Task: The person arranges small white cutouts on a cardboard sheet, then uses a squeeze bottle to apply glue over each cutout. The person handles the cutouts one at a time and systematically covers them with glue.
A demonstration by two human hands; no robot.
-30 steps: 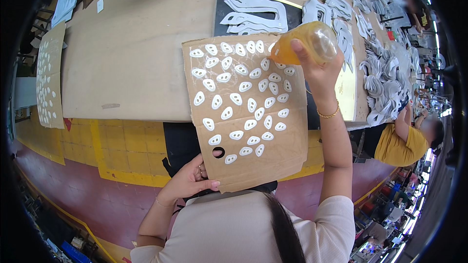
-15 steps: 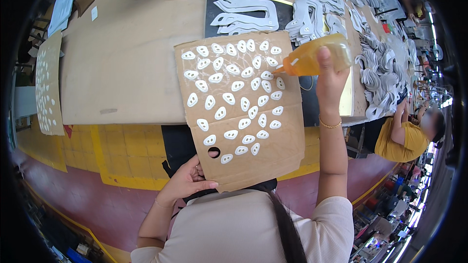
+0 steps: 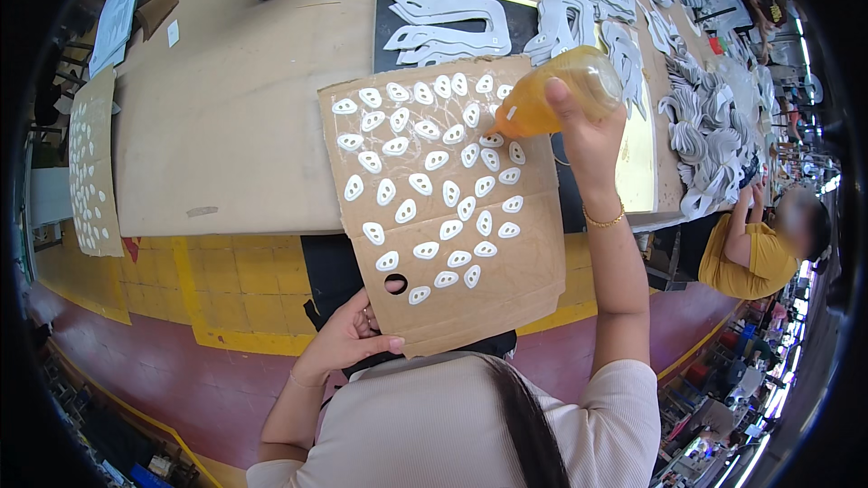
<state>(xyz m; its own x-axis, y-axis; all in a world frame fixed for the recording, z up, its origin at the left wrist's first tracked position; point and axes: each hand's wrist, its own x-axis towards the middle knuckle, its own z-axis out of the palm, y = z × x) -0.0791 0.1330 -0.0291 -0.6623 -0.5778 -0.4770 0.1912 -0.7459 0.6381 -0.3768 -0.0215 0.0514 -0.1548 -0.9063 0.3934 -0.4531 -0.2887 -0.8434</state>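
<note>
Cardboard sheet (image 3: 488,244), flat, brown; white teardrop pieces (image 3: 425,183); translucent amber bottle (image 3: 561,90).

My right hand (image 3: 579,122) is raised well out in front of me, the arm stretched almost straight up the picture from my shoulder, forearm bare, a thin gold bracelet at the wrist. Its fingers (image 3: 559,95) are wrapped shut around something I hold tipped on its side, thumb on the near side, knuckles toward the right. My left hand (image 3: 348,339) stays low and close to my chest, elbow bent, forearm coming in from the lower left. Its thumb (image 3: 384,343) lies flat on top of an edge I pinch, the other fingers curled underneath; a ring shows on one finger.
</note>
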